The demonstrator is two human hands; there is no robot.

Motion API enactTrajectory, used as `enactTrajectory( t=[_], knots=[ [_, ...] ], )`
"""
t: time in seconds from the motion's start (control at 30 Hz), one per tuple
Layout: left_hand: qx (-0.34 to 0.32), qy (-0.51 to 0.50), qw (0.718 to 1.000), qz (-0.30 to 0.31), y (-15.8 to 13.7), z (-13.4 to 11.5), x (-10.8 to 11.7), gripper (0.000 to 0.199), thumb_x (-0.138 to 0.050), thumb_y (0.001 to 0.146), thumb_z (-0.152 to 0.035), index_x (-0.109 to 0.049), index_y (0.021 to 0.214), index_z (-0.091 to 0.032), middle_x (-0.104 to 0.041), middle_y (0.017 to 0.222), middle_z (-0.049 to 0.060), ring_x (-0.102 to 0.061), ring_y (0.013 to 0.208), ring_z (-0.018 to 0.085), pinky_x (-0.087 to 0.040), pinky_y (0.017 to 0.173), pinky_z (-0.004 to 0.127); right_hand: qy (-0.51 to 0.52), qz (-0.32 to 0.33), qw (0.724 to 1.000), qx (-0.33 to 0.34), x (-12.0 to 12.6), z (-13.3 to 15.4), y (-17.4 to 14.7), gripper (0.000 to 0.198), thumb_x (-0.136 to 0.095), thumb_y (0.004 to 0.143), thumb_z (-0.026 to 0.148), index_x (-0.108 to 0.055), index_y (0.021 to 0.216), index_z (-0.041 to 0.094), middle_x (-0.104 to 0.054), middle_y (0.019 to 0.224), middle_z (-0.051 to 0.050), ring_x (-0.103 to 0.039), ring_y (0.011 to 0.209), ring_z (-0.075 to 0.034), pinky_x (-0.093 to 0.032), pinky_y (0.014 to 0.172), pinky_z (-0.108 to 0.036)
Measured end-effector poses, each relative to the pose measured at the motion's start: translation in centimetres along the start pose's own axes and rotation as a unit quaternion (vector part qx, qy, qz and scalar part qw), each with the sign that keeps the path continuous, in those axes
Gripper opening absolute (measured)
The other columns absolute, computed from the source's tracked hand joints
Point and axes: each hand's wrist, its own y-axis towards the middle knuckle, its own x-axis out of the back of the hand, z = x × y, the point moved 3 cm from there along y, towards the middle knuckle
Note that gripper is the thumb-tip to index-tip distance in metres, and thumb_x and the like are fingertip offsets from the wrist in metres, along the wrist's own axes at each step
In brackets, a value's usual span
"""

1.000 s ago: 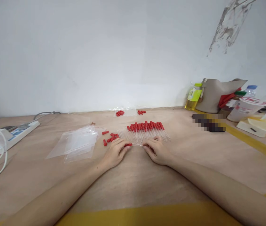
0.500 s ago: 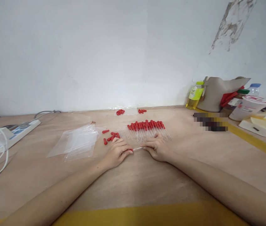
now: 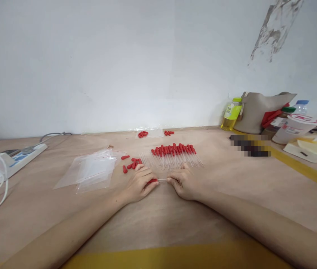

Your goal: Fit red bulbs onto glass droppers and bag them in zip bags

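Between the fingers of my left hand (image 3: pixel 141 185) is a red rubber bulb (image 3: pixel 153 181), partly covered by the thumb and fingers. A thin clear dropper tube (image 3: pixel 162 180) runs from the bulb to my right hand (image 3: pixel 185 183), whose closed fingertips pinch its other end. Just beyond the hands lies a row of red-topped droppers (image 3: pixel 175 150), tubes pointing toward me. Bare clear tubes (image 3: pixel 146 158) lie at the row's left. Several loose red bulbs (image 3: pixel 133 164) rest beyond my left hand.
Clear plastic bags (image 3: pixel 97 170) lie flat at left, near a white power strip (image 3: pixel 32 155) with cables. More red bulbs (image 3: pixel 143 133) sit by the wall. At right stand a yellow drink bottle (image 3: pixel 231 114), a grey bag (image 3: pixel 255 114) and a paper cup (image 3: pixel 295 129).
My right hand has come slightly nearer and its fingers have curled more around the tube. More of the red bulb shows in my left hand. The tube now lies nearly level.
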Motion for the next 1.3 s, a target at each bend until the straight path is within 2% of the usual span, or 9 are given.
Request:
enactTrajectory(
  t=[0.27,0.5,0.57,0.63,0.7,0.8,0.97,1.2,1.3],
  knots=[
    [-0.021,0.032,0.999,0.016,0.2,0.4,0.3,0.024,-0.04,0.088,-0.032,-0.059,0.082,-0.019,-0.06,0.073,0.003,-0.05,0.074,0.016,-0.03,0.081,0.035,0.027,0.027,0.997,-0.06,-0.4,0.6,0.4,0.028,-0.042,0.084,0.025,-0.056,0.061,0.018,-0.062,0.061,0.0,-0.047,0.055,-0.01,-0.027,0.07,-0.029],
    [0.004,0.044,0.999,-0.011,0.2,1.4,1.5,0.022,-0.048,0.084,-0.037,-0.059,0.098,-0.023,-0.063,0.09,0.003,-0.051,0.087,0.019,-0.03,0.086,0.035,0.014,0.077,0.996,-0.029,1.6,1.7,0.8,0.022,-0.048,0.077,0.024,-0.059,0.059,0.019,-0.061,0.058,0.0,-0.049,0.056,-0.011,-0.03,0.063,-0.026],
    [0.049,0.065,0.996,-0.044,0.0,2.5,2.2,0.03,-0.05,0.082,-0.038,-0.055,0.107,-0.022,-0.061,0.097,0.005,-0.05,0.093,0.021,-0.03,0.087,0.036,0.061,0.093,0.991,-0.069,1.7,0.7,0.8,0.021,-0.047,0.076,0.023,-0.058,0.058,0.019,-0.06,0.057,0.001,-0.049,0.053,-0.011,-0.03,0.055,-0.023],
    [0.126,0.091,0.982,-0.105,-0.4,4.5,3.0,0.028,-0.047,0.083,-0.035,-0.055,0.106,-0.021,-0.06,0.098,0.006,-0.05,0.094,0.022,-0.032,0.086,0.037,0.107,0.085,0.982,-0.133,1.8,-1.0,1.0,0.024,-0.046,0.076,0.027,-0.057,0.057,0.018,-0.059,0.056,0.001,-0.049,0.051,-0.01,-0.029,0.049,-0.021],
    [0.202,0.112,0.959,-0.162,-1.0,6.9,3.8,0.022,-0.044,0.084,-0.031,-0.06,0.094,-0.021,-0.061,0.094,0.005,-0.05,0.093,0.022,-0.033,0.085,0.037,0.114,0.047,0.972,-0.2,2.0,-2.9,1.7,0.026,-0.047,0.075,0.032,-0.055,0.055,0.018,-0.058,0.055,0.001,-0.05,0.052,-0.011,-0.03,0.048,-0.021],
    [0.277,0.133,0.933,-0.19,-2.1,10.3,4.2,0.02,-0.046,0.081,-0.03,-0.063,0.084,-0.021,-0.061,0.09,0.004,-0.05,0.093,0.023,-0.035,0.085,0.038,0.055,-0.021,0.958,-0.28,2.4,-5.2,3.2,0.028,-0.046,0.074,0.032,-0.053,0.051,0.018,-0.057,0.052,0.0,-0.052,0.054,-0.013,-0.032,0.052,-0.022],
    [0.268,0.127,0.94,-0.166,-3.2,12.9,3.5,0.024,-0.043,0.081,-0.028,-0.065,0.087,-0.02,-0.061,0.092,0.005,-0.053,0.09,0.021,-0.039,0.085,0.034,-0.046,-0.046,0.943,-0.325,1.9,-6.4,5.6,0.025,-0.046,0.072,0.03,-0.056,0.052,0.018,-0.062,0.06,-0.003,-0.056,0.063,-0.016,-0.034,0.064,-0.028],
    [0.277,0.159,0.943,-0.098,-3.4,13.4,2.5,0.029,-0.038,0.083,-0.026,-0.062,0.098,-0.021,-0.06,0.109,0.006,-0.051,0.104,0.023,-0.037,0.089,0.037,-0.115,-0.015,0.939,-0.324,0.2,-6.8,6.1,0.026,-0.048,0.074,0.034,-0.059,0.057,0.018,-0.063,0.065,-0.006,-0.057,0.067,-0.02,-0.031,0.071,-0.034],
    [0.276,0.15,0.947,-0.071,-3.3,13.3,2.3,0.03,-0.037,0.083,-0.023,-0.061,0.101,-0.021,-0.061,0.109,0.006,-0.052,0.104,0.024,-0.036,0.089,0.038,-0.118,-0.018,0.948,-0.296,0.3,-6.0,6.3,0.028,-0.047,0.075,0.037,-0.058,0.058,0.018,-0.063,0.065,-0.005,-0.057,0.066,-0.019,-0.03,0.073,-0.035]
  ],
)
